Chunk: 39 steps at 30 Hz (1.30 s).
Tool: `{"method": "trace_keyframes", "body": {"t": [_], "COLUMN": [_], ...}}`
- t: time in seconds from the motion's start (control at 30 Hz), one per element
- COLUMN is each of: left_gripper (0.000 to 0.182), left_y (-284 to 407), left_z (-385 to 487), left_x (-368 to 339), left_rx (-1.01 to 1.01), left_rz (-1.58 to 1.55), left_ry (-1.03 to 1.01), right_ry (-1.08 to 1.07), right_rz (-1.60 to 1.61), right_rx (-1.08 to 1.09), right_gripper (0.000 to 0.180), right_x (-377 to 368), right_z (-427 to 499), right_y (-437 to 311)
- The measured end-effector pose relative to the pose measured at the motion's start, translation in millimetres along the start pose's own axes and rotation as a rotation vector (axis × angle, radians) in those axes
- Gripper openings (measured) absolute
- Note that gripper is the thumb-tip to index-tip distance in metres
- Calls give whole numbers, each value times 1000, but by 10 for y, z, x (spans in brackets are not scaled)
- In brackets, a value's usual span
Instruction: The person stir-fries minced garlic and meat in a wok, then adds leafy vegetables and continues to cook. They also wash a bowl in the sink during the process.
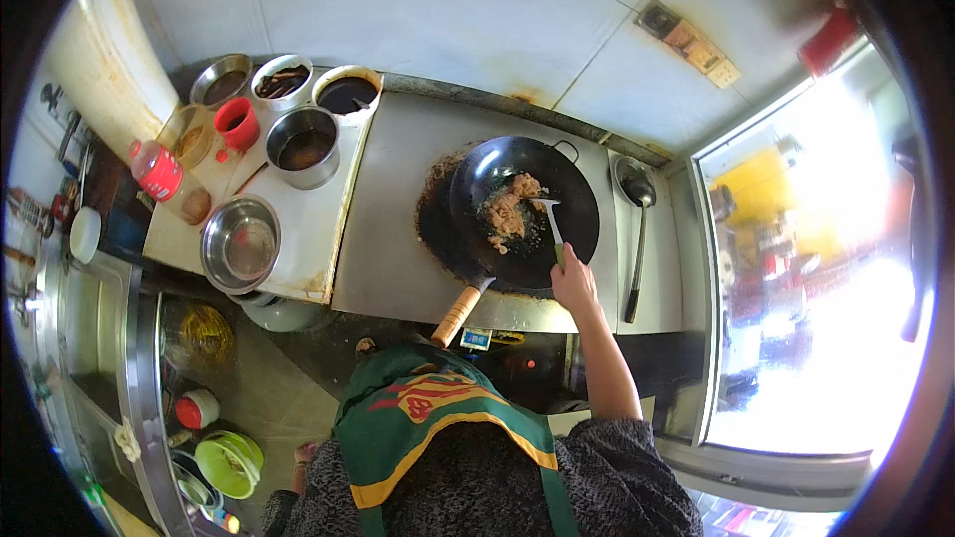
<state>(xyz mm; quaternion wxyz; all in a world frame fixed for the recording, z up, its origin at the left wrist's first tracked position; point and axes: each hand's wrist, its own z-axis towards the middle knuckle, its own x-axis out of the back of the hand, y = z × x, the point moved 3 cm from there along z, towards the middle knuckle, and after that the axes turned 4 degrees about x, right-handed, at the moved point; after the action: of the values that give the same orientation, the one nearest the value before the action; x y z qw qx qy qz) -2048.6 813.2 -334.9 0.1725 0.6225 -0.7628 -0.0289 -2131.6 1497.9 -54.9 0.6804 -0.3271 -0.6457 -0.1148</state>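
A large black wok (574, 216) rests on the steel stove top, its wooden handle (456, 317) pointing toward me. Brownish pieces of food, likely meat (507, 215), lie in its middle. My right hand (574, 280) is closed around the green grip of a metal spatula (553, 222), whose blade touches the food's right side. My left hand (306, 452) hangs low beside my body, far from the wok; only a small part of it shows, and its fingers are not clear.
Left of the stove, a white table (302, 239) bears a steel bowl (240, 242), a steel pot (302, 148), a red cup (237, 124), a plastic bottle (158, 170) and containers of dark liquid. A ladle (639, 239) lies at right, beside the window (806, 276).
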Motion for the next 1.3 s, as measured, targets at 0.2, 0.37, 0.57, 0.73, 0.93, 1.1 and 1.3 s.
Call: {"method": "trace_keyframes", "body": {"t": [0.2, 0.37, 0.57, 0.73, 0.93, 1.1, 1.3], "left_gripper": [30, 36, 38, 35, 32, 29, 26], "left_y": [621, 738, 189, -243, -46, 349, 584], "left_z": [-259, -154, 400, 369, 202, 13, -134], "left_x": [-547, -516, -333, -125, -252, -512, -627], "left_rx": [-244, -319, -511, -129, -158, -244, -330], "left_rz": [146, 57, 1323, 398, 242, 116, -52], "left_ry": [-37, -100, 112, 70, 49, 11, 0], "right_ry": [-146, -164, 28, 1, -285, -124, -208], "right_rz": [-14, 39, 139, -31, -174, 9, 52], "right_rx": [-28, -2, 112, 20, 28, 30, 82], "right_gripper": [46, 44, 47, 48, 52, 51, 51], "right_x": [-210, -340, -351, -297, -249, -262, -106], "right_z": [167, 140, 128, 416, -111, 41, -31], "right_y": [-280, -274, -60, 8, -14, -37, 102]}}
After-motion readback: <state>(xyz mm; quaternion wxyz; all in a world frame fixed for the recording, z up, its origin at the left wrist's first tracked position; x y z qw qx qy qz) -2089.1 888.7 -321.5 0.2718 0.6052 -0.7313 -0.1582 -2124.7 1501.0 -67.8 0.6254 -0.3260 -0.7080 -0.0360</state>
